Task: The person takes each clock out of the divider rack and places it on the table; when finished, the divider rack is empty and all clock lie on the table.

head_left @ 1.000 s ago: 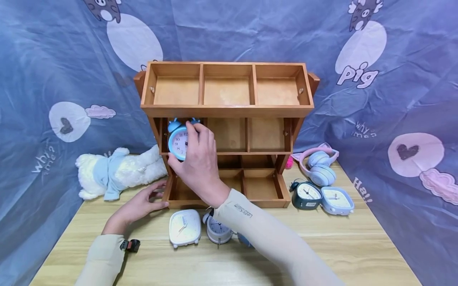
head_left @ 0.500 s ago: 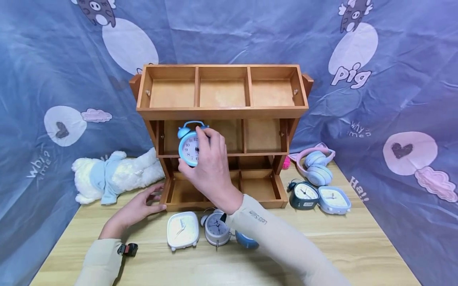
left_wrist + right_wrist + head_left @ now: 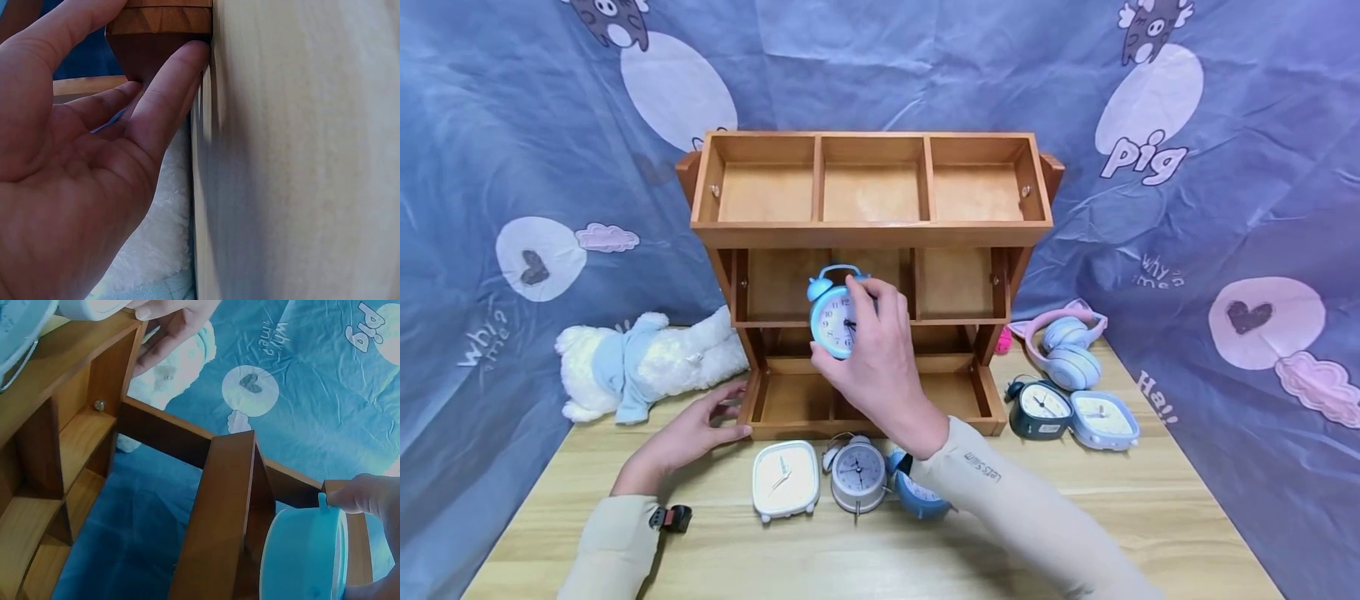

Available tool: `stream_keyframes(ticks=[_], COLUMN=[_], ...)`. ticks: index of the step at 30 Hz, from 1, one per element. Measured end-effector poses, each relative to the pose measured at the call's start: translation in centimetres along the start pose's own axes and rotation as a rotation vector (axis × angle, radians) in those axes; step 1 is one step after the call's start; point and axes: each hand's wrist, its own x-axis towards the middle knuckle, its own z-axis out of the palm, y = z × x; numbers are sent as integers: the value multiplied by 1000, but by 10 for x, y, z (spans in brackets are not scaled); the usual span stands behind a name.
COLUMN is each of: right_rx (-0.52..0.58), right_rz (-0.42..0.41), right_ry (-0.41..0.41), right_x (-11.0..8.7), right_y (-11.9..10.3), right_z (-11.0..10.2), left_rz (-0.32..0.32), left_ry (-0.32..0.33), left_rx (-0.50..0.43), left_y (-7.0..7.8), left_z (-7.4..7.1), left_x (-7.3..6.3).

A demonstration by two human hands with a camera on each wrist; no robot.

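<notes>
My right hand (image 3: 883, 358) pinches a light-blue twin-bell alarm clock (image 3: 831, 321) by its edges, dial facing me, in front of the middle tier of a wooden three-tier organizer (image 3: 872, 236). In the right wrist view the clock's blue casing (image 3: 297, 556) shows side-on, with thumb and fingers at its rim. My left hand (image 3: 696, 429) rests against the organizer's lower left corner. From the left wrist view, its fairly straight fingers (image 3: 165, 94) lie along the wooden side (image 3: 159, 22), close to the tabletop.
In front of the organizer stand a white square clock (image 3: 786, 479), a grey twin-bell clock (image 3: 858, 473) and a darker blue clock (image 3: 921, 497). A white plush toy (image 3: 677, 362) lies left. Headphones (image 3: 1067, 346), a dark green clock (image 3: 1041, 408) and a pale blue clock (image 3: 1105, 419) sit right.
My right hand has drawn the light-blue alarm clock out of the middle tier's left compartment, moving it right and slightly down. My left hand stays at the organizer's corner.
</notes>
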Motion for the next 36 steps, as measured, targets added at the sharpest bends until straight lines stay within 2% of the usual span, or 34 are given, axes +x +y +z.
stream_keyframes(ticks=[11,16,36], right_rx=[59,57,-97], right_rz=[54,113,238], right_ry=[-72,-113,-149], right_x=[-18,-30,-110], right_y=[11,18,59], right_z=[-24,-35,-75], left_rz=[-5,-6,10], left_ry=[1,-3,-8], left_rx=[0,7,36], left_y=[1,2,2], left_z=[-1,0,-1], left_x=[-1,0,1])
